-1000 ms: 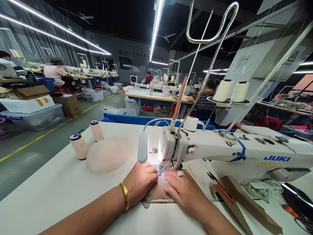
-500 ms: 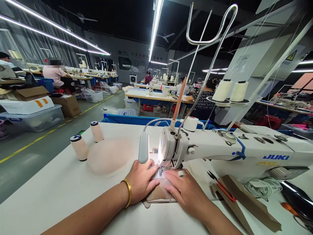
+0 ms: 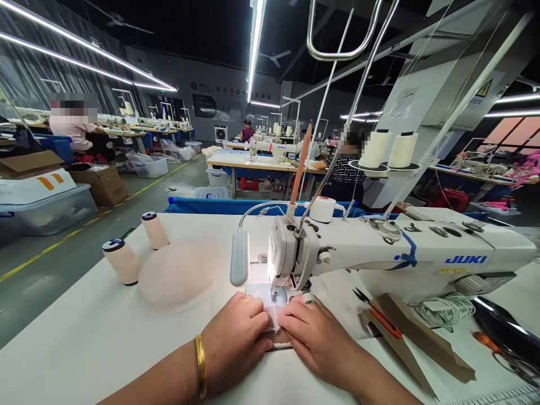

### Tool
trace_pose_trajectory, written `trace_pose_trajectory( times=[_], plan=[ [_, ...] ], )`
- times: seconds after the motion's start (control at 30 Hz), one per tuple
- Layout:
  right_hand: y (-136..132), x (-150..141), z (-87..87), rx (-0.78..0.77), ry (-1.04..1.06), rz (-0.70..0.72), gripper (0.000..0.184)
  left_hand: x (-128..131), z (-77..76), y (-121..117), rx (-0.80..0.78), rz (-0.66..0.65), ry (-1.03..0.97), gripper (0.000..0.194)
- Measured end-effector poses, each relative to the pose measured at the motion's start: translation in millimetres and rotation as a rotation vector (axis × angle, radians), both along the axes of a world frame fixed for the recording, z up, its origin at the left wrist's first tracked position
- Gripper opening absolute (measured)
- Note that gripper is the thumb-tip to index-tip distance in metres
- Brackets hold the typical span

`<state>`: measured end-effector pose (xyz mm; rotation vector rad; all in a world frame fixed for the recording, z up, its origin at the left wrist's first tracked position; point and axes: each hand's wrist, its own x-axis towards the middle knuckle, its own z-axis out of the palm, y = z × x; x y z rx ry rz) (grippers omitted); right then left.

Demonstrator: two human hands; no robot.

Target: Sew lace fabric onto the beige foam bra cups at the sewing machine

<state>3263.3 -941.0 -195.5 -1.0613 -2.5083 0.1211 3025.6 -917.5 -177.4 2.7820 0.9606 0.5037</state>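
A white Juki sewing machine (image 3: 379, 253) stands on the white table (image 3: 84, 337), its lamp (image 3: 238, 264) lit over the needle (image 3: 275, 289). A small pale fabric piece (image 3: 264, 301) lies under the presser foot. My left hand (image 3: 232, 340), with a gold bangle and a ring, has its fingers curled and pinching the near left edge of the fabric. My right hand (image 3: 316, 334) pinches the fabric's near right side, fingers bent and pressed together. Both hands sit just in front of the needle.
Two thread cones (image 3: 120, 260) and a pale round fabric cup (image 3: 179, 270) lie left. Thread snips (image 3: 375, 312), cardboard strips (image 3: 422, 343), a white cord (image 3: 442, 309) and scissors (image 3: 506, 354) lie right. People sit at other sewing tables (image 3: 253, 163) behind; boxes (image 3: 101, 183) line the aisle.
Both hands drew back toward me from the needle and went from lying flat on the fabric to pinching its near edge. The view shifted slightly down and right.
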Motion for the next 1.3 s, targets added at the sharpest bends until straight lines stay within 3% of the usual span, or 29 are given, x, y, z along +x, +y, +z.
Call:
trace_pose_trajectory(
  times=[0.2,0.6,0.8,1.3],
  plan=[
    [-3.6,2.4,-1.8,0.019,0.000,-0.013,0.023,2.3,-5.5,-2.3,0.034,-0.132,-0.104,0.013],
    [-1.5,-0.2,-3.1,0.056,-0.004,-0.063,0.026,3.4,-4.2,-6.0,0.129,-0.163,-0.097,0.018],
    [4.1,-3.0,-5.9,0.066,0.014,-0.079,0.030,4.1,-5.3,-0.8,0.158,-0.118,-0.085,0.028],
    [12.9,-8.5,-3.1,0.052,0.006,-0.205,0.031,4.7,-16.0,16.3,0.251,-0.062,-0.087,0.029]
  ],
)
